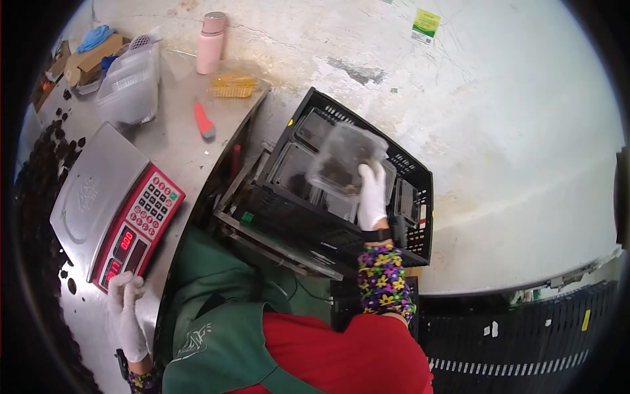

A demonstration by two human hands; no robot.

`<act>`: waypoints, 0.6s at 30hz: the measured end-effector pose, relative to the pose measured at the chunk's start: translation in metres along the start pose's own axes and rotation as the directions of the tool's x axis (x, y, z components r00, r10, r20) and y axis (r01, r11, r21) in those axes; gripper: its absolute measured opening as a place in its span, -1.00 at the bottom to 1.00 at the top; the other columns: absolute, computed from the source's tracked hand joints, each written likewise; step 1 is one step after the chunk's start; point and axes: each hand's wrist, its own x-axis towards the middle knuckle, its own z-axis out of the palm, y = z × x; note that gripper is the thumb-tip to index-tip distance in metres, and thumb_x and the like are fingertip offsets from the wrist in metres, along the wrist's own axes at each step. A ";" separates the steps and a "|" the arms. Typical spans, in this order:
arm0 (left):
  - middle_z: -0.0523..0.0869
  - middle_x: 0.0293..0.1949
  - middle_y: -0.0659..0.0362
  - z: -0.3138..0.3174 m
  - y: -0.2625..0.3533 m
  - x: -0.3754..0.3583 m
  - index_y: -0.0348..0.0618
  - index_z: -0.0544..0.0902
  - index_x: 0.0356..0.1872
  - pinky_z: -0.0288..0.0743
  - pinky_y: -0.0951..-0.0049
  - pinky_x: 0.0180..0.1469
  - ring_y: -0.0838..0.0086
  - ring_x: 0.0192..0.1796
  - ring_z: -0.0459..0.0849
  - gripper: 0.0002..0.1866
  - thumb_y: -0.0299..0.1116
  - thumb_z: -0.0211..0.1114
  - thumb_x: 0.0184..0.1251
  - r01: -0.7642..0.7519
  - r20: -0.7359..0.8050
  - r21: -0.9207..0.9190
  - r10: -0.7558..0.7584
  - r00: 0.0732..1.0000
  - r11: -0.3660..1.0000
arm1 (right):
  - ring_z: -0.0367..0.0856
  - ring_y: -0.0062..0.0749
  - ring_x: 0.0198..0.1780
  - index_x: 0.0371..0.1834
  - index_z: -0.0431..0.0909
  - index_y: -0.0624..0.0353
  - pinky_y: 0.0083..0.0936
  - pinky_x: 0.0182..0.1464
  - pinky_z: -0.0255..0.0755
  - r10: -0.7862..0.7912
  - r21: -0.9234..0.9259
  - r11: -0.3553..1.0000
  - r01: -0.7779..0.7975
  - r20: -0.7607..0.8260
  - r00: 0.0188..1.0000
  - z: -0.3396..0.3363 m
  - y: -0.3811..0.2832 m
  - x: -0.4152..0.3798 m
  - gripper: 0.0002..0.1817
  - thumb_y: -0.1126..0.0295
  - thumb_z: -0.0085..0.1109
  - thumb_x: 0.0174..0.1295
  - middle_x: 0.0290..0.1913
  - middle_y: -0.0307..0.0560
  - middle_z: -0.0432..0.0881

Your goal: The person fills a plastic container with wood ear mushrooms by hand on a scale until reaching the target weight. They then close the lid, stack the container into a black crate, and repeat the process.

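Observation:
My right hand [372,197], in a white glove, grips the edge of a clear plastic container [344,157] with dark contents. The container is slightly blurred and sits tilted above the black crate [289,203]. Inside the crate are several similar clear boxes [295,172] holding something dark. My left hand [129,318], also gloved in white, rests by the lower edge of the red and silver digital scale [147,203], close to its lit display. Its fingers are loosely bent and slightly apart, with nothing seen in them. The scale's metal pan [98,190] carries nothing.
A metal table [177,131] on the left bears the scale, a pink-handled tool [203,121], a pink bottle [210,46], a yellow-based clear tray [233,85] and stacked clear tubs [131,85]. Dark pieces [39,177] lie along its far left. Black crates [525,335] stand lower right.

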 end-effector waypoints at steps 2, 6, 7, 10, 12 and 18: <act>0.64 -0.14 0.27 -0.019 -0.019 0.003 -0.18 0.59 0.07 0.40 0.56 0.00 0.61 -0.18 0.50 -0.75 -0.23 0.17 0.62 -0.014 0.001 -0.013 0.014 1.000 1.000 | 0.48 -0.28 0.25 0.48 0.27 0.24 -0.23 0.15 0.53 0.089 -0.058 0.994 -0.089 0.006 0.996 -0.061 0.013 0.032 -0.34 0.21 0.22 0.38 0.33 -0.01 0.48; 0.64 -0.11 0.25 -0.046 -0.034 -0.001 -0.19 0.59 0.08 0.40 0.55 0.09 0.60 -0.09 0.54 -0.75 -0.25 0.18 0.62 -0.019 -0.102 -0.052 0.014 0.995 0.998 | 0.53 -0.28 0.13 0.44 0.36 0.11 -0.08 -0.01 0.60 0.456 -0.401 0.815 -0.418 -0.002 0.890 -0.146 -0.001 0.045 -0.36 0.14 0.26 0.34 0.27 -0.04 0.50; 0.64 -0.11 0.25 -0.050 -0.035 0.000 -0.19 0.59 0.08 0.40 0.55 0.09 0.60 -0.09 0.54 -0.75 -0.25 0.18 0.62 -0.017 -0.100 -0.055 0.012 0.995 0.998 | 0.57 -0.20 0.08 0.42 0.38 0.08 -0.04 -0.04 0.60 0.502 -0.405 0.782 -0.474 -0.041 0.864 -0.156 0.000 0.041 -0.41 0.15 0.20 0.36 0.23 -0.04 0.53; 0.63 -0.12 0.26 -0.059 -0.045 0.004 -0.18 0.59 0.11 0.40 0.55 0.09 0.61 -0.07 0.55 -0.72 -0.20 0.17 0.63 -0.089 -0.134 -0.106 0.075 0.988 0.990 | 0.61 -0.01 0.11 0.44 0.32 0.17 0.12 0.07 0.55 0.663 -0.374 0.694 -0.615 0.001 0.749 -0.208 0.045 0.051 -0.37 0.10 0.18 0.40 0.23 0.08 0.56; 0.62 -0.12 0.25 -0.060 -0.043 0.002 -0.19 0.59 0.10 0.41 0.55 0.09 0.61 -0.07 0.56 -0.73 -0.22 0.16 0.63 -0.085 -0.144 -0.116 0.068 0.987 0.990 | 0.64 0.10 0.17 0.36 0.45 0.30 0.09 0.18 0.49 0.712 -0.480 0.544 -0.689 -0.171 0.681 -0.206 0.060 0.038 -0.35 -0.03 0.11 0.44 0.19 0.20 0.64; 0.70 -0.14 0.21 -0.050 -0.008 -0.009 -0.23 0.64 0.07 0.52 0.47 0.06 0.55 -0.09 0.66 -0.76 -0.29 0.17 0.62 0.011 -0.307 -0.018 -0.017 0.952 1.000 | 0.66 0.23 0.15 0.03 0.72 0.17 -0.07 0.21 0.50 -0.117 -0.986 0.108 -0.126 -0.139 0.983 -0.120 0.004 0.036 -0.46 -0.09 0.08 0.34 0.04 0.31 0.71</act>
